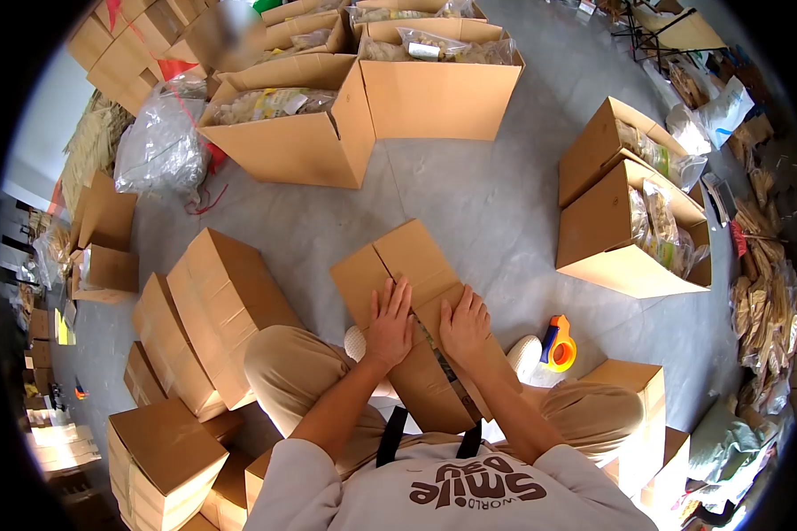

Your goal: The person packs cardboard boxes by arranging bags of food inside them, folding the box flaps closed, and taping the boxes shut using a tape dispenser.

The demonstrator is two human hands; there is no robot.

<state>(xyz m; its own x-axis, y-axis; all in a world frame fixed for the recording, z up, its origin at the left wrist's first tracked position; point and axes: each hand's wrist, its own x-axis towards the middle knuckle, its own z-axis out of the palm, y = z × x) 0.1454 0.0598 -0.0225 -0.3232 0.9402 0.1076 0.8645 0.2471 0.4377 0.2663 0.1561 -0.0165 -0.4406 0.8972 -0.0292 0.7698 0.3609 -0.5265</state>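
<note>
Between my knees stands a cardboard box point(429, 389), its top flaps folded inward with a narrow gap between them. Through the gap a strip of the contents shows. My left hand point(391, 323) lies flat on the left flap, fingers stretched out. On the right flap rests my right hand point(465, 326), also flat with its fingers extended. Neither hand holds anything. An orange and blue tape dispenser point(559, 344) lies on the floor to the right, beside my shoe point(524, 356).
Open boxes with bagged goods stand ahead point(438, 93) and at the right point(629, 239). Closed boxes point(226, 319) are grouped at my left. A clear plastic bag point(161, 142) lies at the upper left. More boxes point(633, 389) stand by my right knee.
</note>
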